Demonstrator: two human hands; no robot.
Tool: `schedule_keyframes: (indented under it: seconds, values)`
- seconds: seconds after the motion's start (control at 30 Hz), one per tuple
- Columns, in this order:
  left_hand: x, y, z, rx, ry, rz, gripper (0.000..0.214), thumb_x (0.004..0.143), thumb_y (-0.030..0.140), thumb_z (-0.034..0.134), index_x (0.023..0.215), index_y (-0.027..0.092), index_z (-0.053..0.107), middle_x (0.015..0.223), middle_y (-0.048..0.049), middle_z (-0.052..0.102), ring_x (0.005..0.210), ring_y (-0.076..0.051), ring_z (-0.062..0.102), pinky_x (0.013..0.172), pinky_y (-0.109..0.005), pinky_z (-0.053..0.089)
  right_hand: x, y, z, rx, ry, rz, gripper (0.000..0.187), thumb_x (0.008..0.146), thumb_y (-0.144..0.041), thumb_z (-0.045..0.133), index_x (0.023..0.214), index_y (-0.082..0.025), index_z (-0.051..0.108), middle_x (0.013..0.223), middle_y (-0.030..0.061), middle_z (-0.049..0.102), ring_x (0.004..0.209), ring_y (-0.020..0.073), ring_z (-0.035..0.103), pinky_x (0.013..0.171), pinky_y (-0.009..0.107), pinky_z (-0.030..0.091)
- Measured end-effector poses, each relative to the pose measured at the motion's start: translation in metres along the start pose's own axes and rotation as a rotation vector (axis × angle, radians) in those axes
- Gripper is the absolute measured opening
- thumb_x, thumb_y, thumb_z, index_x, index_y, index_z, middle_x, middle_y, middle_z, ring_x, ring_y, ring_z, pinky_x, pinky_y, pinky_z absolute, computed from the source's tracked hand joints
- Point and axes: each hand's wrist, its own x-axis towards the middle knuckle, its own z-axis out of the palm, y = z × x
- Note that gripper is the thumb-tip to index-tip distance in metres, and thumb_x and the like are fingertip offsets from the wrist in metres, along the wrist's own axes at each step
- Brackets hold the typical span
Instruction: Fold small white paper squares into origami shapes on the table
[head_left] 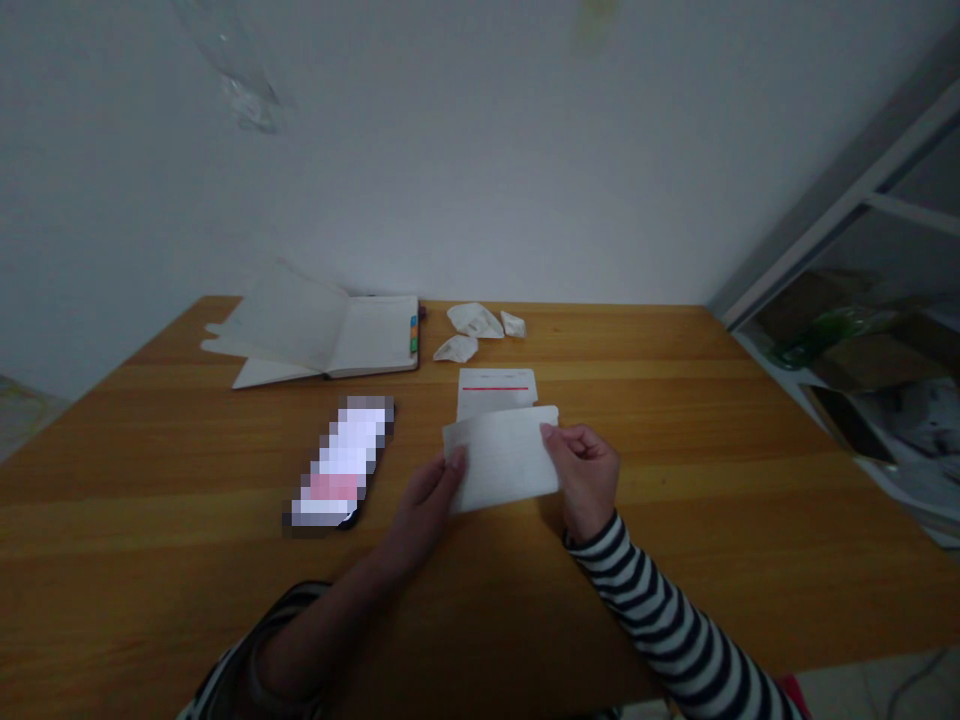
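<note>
A white sheet of paper (pixel 504 462) is held up over the near middle of the table, slightly tilted. My left hand (pixel 431 495) pinches its left edge, thumb on top. At the upper right corner, my right hand (pixel 589 475) grips it between thumb and fingers. Just behind the sheet lies a white card or pad (pixel 496 390) with a red line across it, its lower part hidden by the sheet. To the left of my left hand rests a phone (pixel 341 465) with a lit, blurred screen.
An open notebook (pixel 379 335) with coloured tabs lies at the back left of the wooden table (pixel 675 400). Several crumpled pieces of paper (pixel 475 320) sit near the wall. White shelving (pixel 847 420) stands to the right.
</note>
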Motion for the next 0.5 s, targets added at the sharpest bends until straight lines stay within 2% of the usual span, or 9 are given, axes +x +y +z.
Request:
schedule_keyframes:
  seconds: [0.23, 0.3, 0.4, 0.5]
  values:
    - [0.002, 0.002, 0.002, -0.031, 0.007, -0.024, 0.052, 0.072, 0.064, 0.069, 0.088, 0.015, 0.073, 0.069, -0.0033, 0.069, 0.064, -0.019, 0.059, 0.056, -0.026, 0.041, -0.002, -0.003, 0.001, -0.017, 0.007, -0.021, 0.031, 0.067, -0.039, 0.084, 0.070, -0.016, 0.063, 0.063, 0.0016, 0.072, 0.051, 0.0109, 0.062, 0.049, 0.021, 0.048]
    - [0.002, 0.002, 0.002, -0.059, 0.011, -0.024, 0.051, 0.071, 0.062, 0.072, 0.088, 0.015, 0.072, 0.070, -0.0033, 0.070, 0.063, -0.018, 0.060, 0.055, -0.025, 0.041, -0.003, -0.006, 0.001, -0.017, 0.000, -0.019, 0.033, 0.067, -0.038, 0.084, 0.083, -0.017, 0.065, 0.063, 0.0009, 0.073, 0.050, 0.0118, 0.063, 0.048, 0.021, 0.049]
    - [0.003, 0.002, 0.002, -0.167, -0.011, -0.087, 0.050, 0.070, 0.060, 0.075, 0.091, 0.014, 0.072, 0.069, -0.0040, 0.070, 0.063, -0.018, 0.061, 0.056, -0.025, 0.043, -0.005, -0.010, 0.002, -0.016, -0.026, -0.028, 0.051, 0.070, -0.037, 0.083, 0.113, -0.019, 0.062, 0.058, -0.0028, 0.071, 0.045, 0.0111, 0.060, 0.044, 0.020, 0.047]
    - [0.002, 0.004, 0.004, -0.292, -0.032, -0.166, 0.047, 0.071, 0.054, 0.077, 0.093, 0.014, 0.071, 0.068, -0.0045, 0.071, 0.064, -0.017, 0.064, 0.057, -0.025, 0.046, -0.007, -0.014, 0.003, -0.019, -0.033, -0.032, 0.061, 0.071, -0.035, 0.083, 0.125, -0.018, 0.059, 0.060, -0.0027, 0.072, 0.045, 0.0107, 0.060, 0.046, 0.021, 0.049]
